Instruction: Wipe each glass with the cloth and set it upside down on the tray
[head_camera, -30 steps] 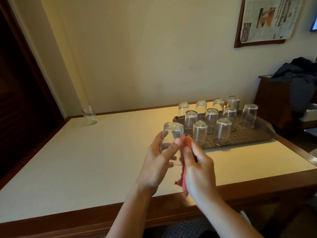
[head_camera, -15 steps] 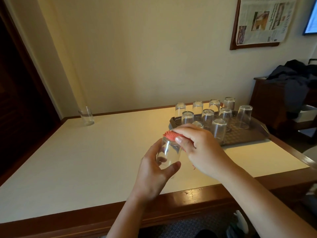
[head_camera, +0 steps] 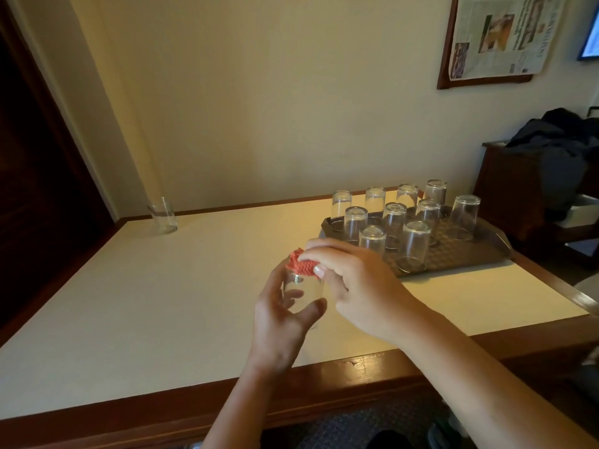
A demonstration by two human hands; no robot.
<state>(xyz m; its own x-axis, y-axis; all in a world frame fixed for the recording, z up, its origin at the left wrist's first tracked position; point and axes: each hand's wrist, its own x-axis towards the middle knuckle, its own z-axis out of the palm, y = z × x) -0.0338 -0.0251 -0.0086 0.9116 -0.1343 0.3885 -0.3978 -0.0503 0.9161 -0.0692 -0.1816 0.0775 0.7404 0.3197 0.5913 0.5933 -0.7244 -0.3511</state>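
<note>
My left hand [head_camera: 282, 315] holds a clear glass [head_camera: 303, 293] above the table, fingers and thumb curled round its sides. My right hand [head_camera: 353, 283] pinches a red cloth [head_camera: 301, 265] and presses it onto the top end of that glass. A brown tray [head_camera: 466, 254] at the right of the table carries several glasses [head_camera: 415, 247] standing upside down. One more glass [head_camera: 163, 216] stands upright at the table's far left corner.
The cream table top [head_camera: 162, 303] has a wooden rim [head_camera: 340, 374] along its near edge. A dark cabinet [head_camera: 512, 189] with dark clothing on it stands to the right. A newspaper board [head_camera: 499, 40] hangs on the wall.
My right hand brought the cloth from beside the glass onto its top end. The glass came lower and nearer to me in my left hand.
</note>
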